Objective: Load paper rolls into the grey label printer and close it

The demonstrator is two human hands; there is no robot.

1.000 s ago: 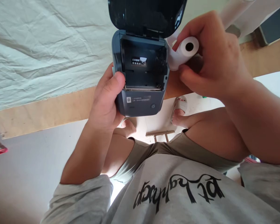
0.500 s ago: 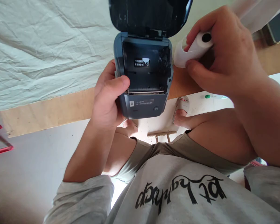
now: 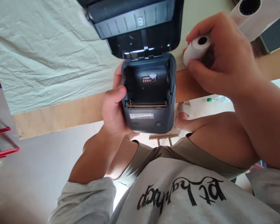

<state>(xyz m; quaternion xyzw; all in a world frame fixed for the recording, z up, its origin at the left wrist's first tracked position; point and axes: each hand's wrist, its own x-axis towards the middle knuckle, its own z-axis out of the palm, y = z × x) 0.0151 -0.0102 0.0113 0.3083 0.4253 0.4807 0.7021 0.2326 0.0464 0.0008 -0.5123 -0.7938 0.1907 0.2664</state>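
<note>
My left hand (image 3: 114, 109) grips the left side of a dark blue-grey label printer (image 3: 149, 93), its thumb on the near edge. The printer's black lid (image 3: 144, 31) is swung up and away, and the bay inside shows a small printed label but no roll. To the right of the printer, my right hand (image 3: 228, 56) holds a small white paper roll (image 3: 196, 51) between thumb and fingers. The roll's dark core hole faces up, and it does not touch the printer.
A pale cloth (image 3: 49, 56) covers the table, whose wooden edge (image 3: 60, 115) runs below. Another white roll (image 3: 252, 15) lies at the upper right by a dark flat object (image 3: 275, 35). Red-edged shelving (image 3: 4, 152) stands at the far left.
The printer has moved slightly down and right in my left hand and tilted, so the inside of its lid shows more. The second white roll at the upper right is now clearly visible.
</note>
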